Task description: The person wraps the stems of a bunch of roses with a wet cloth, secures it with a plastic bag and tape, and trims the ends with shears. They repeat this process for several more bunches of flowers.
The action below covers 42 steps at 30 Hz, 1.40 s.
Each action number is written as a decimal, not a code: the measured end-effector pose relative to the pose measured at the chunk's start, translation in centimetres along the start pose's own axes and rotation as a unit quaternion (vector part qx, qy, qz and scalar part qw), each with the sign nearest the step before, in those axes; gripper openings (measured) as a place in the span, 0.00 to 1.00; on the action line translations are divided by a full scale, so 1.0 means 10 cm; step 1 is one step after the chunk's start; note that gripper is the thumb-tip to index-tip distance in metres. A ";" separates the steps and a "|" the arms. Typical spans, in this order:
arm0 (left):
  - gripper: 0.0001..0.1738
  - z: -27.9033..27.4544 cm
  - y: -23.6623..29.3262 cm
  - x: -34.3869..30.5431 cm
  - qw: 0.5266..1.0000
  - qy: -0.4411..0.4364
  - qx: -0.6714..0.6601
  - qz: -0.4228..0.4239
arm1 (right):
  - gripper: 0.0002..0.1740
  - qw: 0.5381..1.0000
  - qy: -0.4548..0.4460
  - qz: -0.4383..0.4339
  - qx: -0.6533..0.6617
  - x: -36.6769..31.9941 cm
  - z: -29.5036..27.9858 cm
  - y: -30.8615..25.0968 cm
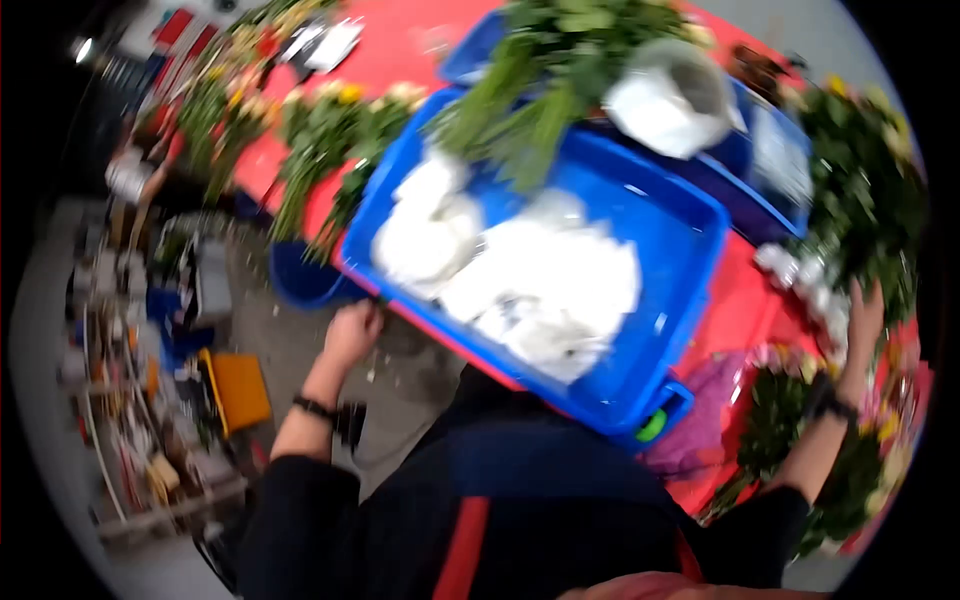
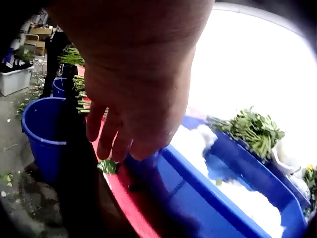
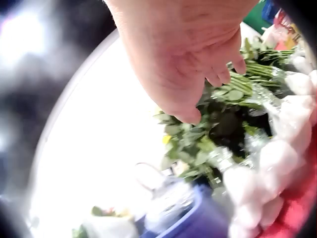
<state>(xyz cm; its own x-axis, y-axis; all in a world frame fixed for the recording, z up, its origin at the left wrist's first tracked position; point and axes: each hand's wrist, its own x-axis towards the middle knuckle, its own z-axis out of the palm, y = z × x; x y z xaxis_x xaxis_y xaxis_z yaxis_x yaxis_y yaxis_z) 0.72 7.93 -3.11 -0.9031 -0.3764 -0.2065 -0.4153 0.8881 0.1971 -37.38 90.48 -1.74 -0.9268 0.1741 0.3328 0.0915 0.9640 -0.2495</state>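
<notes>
My left hand hangs by the table's front edge, next to the left corner of a large blue tray. Its fingers point loosely down in the left wrist view, close over a small green leaf on the red edge. White crumpled material lies in the tray. At the far right, my right hand is over a leafy flower bunch with white wrapped stem ends. Relaxed fingers and thumb overlap the greenery in the right wrist view, with nothing visibly gripped.
Leafy stems lie across the tray's back rim beside a white bag-like container. More flower bunches line the red table. A blue bucket stands on the floor at left, with a yellow crate beyond.
</notes>
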 end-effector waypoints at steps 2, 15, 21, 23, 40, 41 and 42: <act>0.09 -0.24 -0.21 0.30 0.991 0.100 -0.082 -0.029 | 0.32 0.991 -0.090 -0.063 0.082 -0.41 -0.30 -0.57; 0.33 -0.18 -1.86 2.43 0.988 -0.077 0.024 -0.132 | 0.30 0.845 -0.521 -0.005 0.119 -3.58 -1.77 -4.40; 0.19 -0.57 -1.92 2.31 0.934 -0.089 -0.336 -0.078 | 0.30 0.863 -0.485 -0.112 0.085 -3.77 -1.51 -5.39; 0.17 -0.65 -1.86 2.19 0.897 -0.072 -0.432 -0.056 | 0.27 0.858 -0.473 -0.146 0.134 -3.76 -1.28 -5.78; 0.10 -1.50 -1.23 0.29 0.944 0.128 -0.243 0.185 | 0.14 0.709 -0.544 -0.206 0.399 -4.04 -0.09 -7.24; 0.14 -1.55 -1.20 0.14 0.944 0.138 -0.164 0.252 | 0.14 0.709 -0.514 -0.267 0.401 -4.10 0.04 -7.11; 0.19 -1.59 -1.12 0.04 0.932 0.149 -0.085 0.318 | 0.14 0.707 -0.483 -0.328 0.400 -4.17 0.15 -6.99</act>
<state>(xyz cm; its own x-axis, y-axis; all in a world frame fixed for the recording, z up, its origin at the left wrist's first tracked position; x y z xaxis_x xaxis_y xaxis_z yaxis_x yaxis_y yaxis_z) 3.29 -6.31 9.82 -0.9521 0.1337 0.2750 0.2269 0.9118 0.3422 -5.73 15.54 0.44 -0.5266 -0.8477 -0.0646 -0.3506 0.2857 -0.8919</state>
